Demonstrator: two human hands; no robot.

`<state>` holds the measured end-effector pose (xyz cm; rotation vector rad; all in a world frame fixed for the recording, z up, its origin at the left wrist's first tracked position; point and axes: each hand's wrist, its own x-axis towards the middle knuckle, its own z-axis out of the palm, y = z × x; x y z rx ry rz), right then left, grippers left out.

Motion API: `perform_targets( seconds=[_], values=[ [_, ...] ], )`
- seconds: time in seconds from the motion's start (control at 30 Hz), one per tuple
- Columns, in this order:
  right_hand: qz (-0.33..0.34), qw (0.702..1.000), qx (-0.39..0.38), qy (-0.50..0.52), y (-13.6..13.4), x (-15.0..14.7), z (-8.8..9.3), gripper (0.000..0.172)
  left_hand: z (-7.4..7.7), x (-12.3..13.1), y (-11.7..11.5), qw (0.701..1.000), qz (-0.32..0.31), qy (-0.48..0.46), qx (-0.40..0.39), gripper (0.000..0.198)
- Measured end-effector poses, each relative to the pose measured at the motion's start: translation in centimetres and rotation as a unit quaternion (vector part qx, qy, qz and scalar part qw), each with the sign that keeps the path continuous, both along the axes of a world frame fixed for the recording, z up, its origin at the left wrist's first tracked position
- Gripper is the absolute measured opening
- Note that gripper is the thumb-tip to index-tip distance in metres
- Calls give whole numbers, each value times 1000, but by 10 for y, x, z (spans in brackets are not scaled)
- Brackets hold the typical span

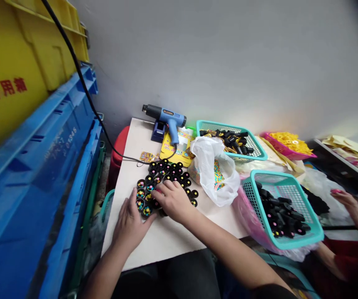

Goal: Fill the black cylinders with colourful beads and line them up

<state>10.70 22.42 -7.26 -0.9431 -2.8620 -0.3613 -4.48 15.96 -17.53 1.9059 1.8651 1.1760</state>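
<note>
Several short black cylinders [163, 182] stand packed together on a white board tabletop [154, 236], each filled with small coloured beads. My left hand [131, 226] lies flat on the board, its fingers apart and touching the near edge of the cluster. My right hand [172, 200] rests curved over the middle of the cylinders, hiding some of them. Whether its fingers hold anything is hidden.
A blue heat gun [168, 120] stands at the back of the board beside a white plastic bag of beads [213, 170]. Teal baskets [291, 245] hold black parts. A co-worker's hand [345, 199] works at right. Stacked blue crates [35, 166] line the left.
</note>
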Motion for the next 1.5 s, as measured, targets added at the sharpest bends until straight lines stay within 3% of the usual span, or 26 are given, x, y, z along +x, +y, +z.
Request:
perform_targets(
  seconds=[0.1,0.2,0.3,0.37,0.4,0.47,0.63,0.73,0.83,0.97,1.07,1.2,1.33,1.5],
  values=[
    [3,998,28,59,-1,10,12,20,1,0,1,1000,-4,-1,5,100],
    [-54,974,94,199,7,44,33,24,1,0,1,1000,-11,-5,9,97],
    [-221,922,161,275,30,102,53,21,0,0,1,1000,-10,-17,-4,96],
    [-361,901,87,225,49,141,59,23,0,0,0,999,-7,-24,-23,97],
    [-417,889,32,184,58,157,58,24,0,0,0,999,-5,-26,-33,97],
    [-463,874,-25,143,73,182,50,21,0,1,0,998,-2,-33,-46,97],
    [-495,856,-90,116,99,198,18,18,-1,0,4,998,2,-39,-40,98],
    [-503,842,-144,134,116,198,6,31,-4,-1,6,999,1,-35,-41,102],
    [-480,835,-203,176,127,204,2,29,-8,-3,6,998,-15,-50,-46,107],
    [-442,825,-238,261,123,220,1,29,-9,-9,8,981,-34,-180,-59,96],
    [-425,812,-222,334,111,231,4,26,2,-18,28,945,-21,-320,-57,81],
    [-388,798,-199,416,93,234,22,26,31,-27,72,935,-40,-337,-99,65],
    [-322,791,-215,474,68,210,46,35,45,-25,102,895,-99,-418,-124,69],
    [-241,792,-300,474,38,139,52,30,32,-21,100,863,-143,-464,-140,75]
  ],
)
